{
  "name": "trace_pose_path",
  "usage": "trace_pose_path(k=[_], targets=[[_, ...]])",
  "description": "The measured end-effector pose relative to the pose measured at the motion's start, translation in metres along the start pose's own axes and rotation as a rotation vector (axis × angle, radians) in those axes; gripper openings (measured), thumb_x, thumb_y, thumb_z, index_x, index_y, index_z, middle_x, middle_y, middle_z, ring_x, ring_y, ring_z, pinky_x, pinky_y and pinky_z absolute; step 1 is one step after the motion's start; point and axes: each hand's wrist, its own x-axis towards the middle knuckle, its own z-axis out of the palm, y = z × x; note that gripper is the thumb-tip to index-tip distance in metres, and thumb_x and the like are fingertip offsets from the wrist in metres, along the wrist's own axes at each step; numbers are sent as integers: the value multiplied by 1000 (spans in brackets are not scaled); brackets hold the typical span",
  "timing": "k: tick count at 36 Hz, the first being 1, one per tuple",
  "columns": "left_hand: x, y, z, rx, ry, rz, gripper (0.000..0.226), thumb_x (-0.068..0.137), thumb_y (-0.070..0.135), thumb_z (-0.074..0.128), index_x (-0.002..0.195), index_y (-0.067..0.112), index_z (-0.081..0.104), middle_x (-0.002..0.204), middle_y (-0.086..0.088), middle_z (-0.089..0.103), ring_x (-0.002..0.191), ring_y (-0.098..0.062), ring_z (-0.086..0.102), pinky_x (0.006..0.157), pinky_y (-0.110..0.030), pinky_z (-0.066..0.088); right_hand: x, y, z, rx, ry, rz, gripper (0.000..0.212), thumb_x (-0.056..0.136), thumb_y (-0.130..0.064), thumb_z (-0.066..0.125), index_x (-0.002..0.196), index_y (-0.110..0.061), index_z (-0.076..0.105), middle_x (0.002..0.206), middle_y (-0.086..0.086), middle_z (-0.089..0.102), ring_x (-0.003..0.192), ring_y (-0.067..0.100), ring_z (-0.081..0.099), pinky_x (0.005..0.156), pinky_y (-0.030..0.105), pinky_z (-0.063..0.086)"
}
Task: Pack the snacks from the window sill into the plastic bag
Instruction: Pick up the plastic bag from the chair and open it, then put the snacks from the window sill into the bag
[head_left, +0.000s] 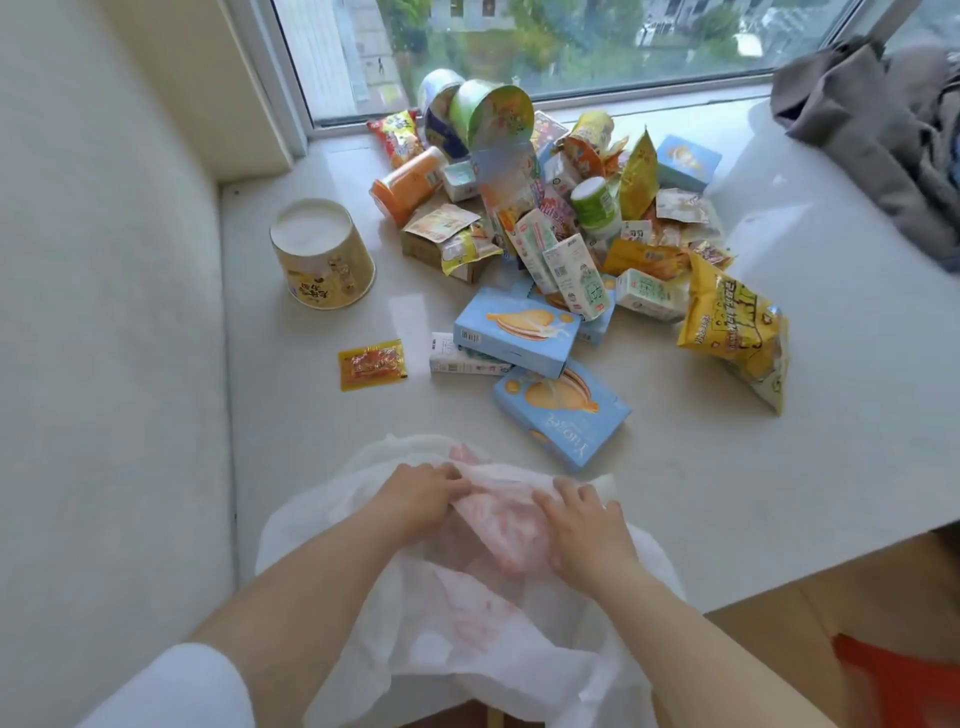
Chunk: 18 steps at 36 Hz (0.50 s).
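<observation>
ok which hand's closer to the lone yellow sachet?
Left. The left hand grips the plastic bag just below the yellow sachet; the right hand holds the bag farther right.

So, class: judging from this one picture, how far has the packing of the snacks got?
Done: nothing packed that shows; the snack pile still lies on the window sill, as do the blue biscuit boxes, the yellow cup and the small sachet. In hand: left hand and right hand hold the plastic bag near its top. Left: all the packing.

White, pink-printed plastic bag (467, 613)
</observation>
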Motion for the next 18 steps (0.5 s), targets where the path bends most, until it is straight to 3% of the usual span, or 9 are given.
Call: trace_pose_path(k=[3, 6, 8, 10, 12, 14, 16, 18], targets=[[-3, -6, 5, -152, 30, -5, 26, 96, 28, 36, 116, 29, 52, 119, 1, 57, 104, -27, 55, 78, -32, 37, 3, -1, 2, 67, -98, 49, 28, 91, -21, 43, 118, -21, 48, 122, 5, 54, 111, 27, 51, 83, 35, 41], [-3, -12, 3, -160, 67, -20, 27, 97, 29, 36, 118, 27, 52, 118, 0, 58, 105, -26, 55, 78, -32, 38, 7, 3, -5, 359, -131, 196, 24, 94, -30, 40, 104, -19, 59, 113, 8, 63, 104, 29, 58, 72, 29, 39], [0, -13, -3, -131, 157, -41, 29, 99, 30, 35, 123, 25, 49, 121, 1, 53, 98, -28, 57, 72, -32, 39, 11, 8, -14, 393, -81, 284, 24, 95, -31, 40, 104, -19, 58, 109, 8, 65, 100, 29, 59, 69, 29, 38], [1, -10, -7, -63, 259, -59, 35, 95, 23, 42, 129, 27, 47, 126, 0, 49, 97, -28, 57, 74, -34, 40, 15, 8, -24, 262, 113, 292, 18, 90, -24, 48, 105, -16, 56, 101, 8, 65, 90, 30, 61, 67, 32, 41], [6, -4, -9, 87, 388, -30, 60, 76, 13, 57, 132, 34, 49, 132, -1, 51, 109, -26, 56, 88, -36, 39, 19, 2, -32, 116, 347, 188, 19, 69, -10, 66, 88, -14, 64, 83, 7, 63, 71, 30, 61, 59, 34, 42], [11, 1, -10, 208, 386, 18, 72, 74, 15, 55, 140, 40, 39, 148, 0, 39, 130, -25, 44, 108, -46, 29, 23, -5, -35, 62, 539, -6, 14, 61, -12, 64, 73, -18, 67, 73, 2, 62, 63, 25, 59, 56, 32, 42], [22, -4, 3, 233, 156, 17, 65, 92, 21, 37, 149, 39, 10, 159, 4, 0, 146, -26, 4, 114, -54, -1, 29, -6, -28, 21, 406, -160, 21, 60, -19, 71, 81, -22, 70, 80, 0, 64, 72, 23, 62, 59, 29, 47], [29, -6, 9, 167, -110, -46, 56, 99, 26, 26, 149, 39, 6, 159, 5, -7, 145, -27, -8, 111, -57, -11, 34, -4, -17, 52, -4, -191, 45, 76, -31, 67, 120, -26, 60, 110, 3, 60, 102, 25, 58, 76, 33, 47]])
